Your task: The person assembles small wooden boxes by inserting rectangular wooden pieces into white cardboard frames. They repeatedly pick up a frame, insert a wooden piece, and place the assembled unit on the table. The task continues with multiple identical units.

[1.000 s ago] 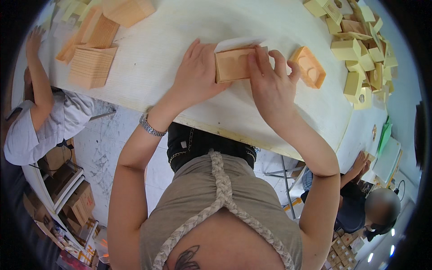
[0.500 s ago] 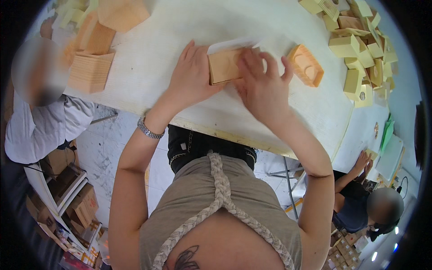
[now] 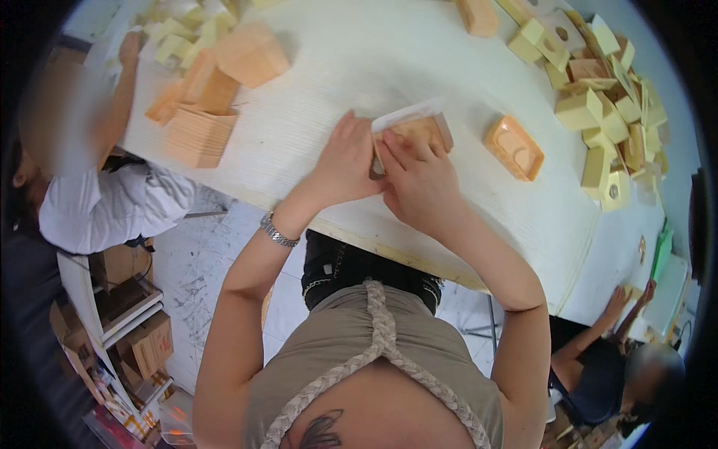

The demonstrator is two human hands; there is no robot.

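A small open box (image 3: 420,129) with a tan-orange inside and a raised white flap sits in front of me above the table. My left hand (image 3: 345,163) is closed round its left side. Over its near side, my right hand (image 3: 425,178) reaches in with fingers bent and pressed down on the inside, the thumb low at the near wall. The fingers hide part of what lies within. To the right, apart from both hands, a shallow orange plastic tray (image 3: 516,150) with a moulded recess lies on the table.
Folded peach-coloured trays or cartons (image 3: 198,138) stand stacked at the left of the white table (image 3: 321,60). Pale yellow boxes (image 3: 598,112) are heaped at the right. Another orange piece (image 3: 477,16) lies at the far edge. One person sits at the left, another at the lower right.
My right hand's fingers have moved from the box's right end down into it, and the box has tilted so its inside shows. The whole view has shifted.
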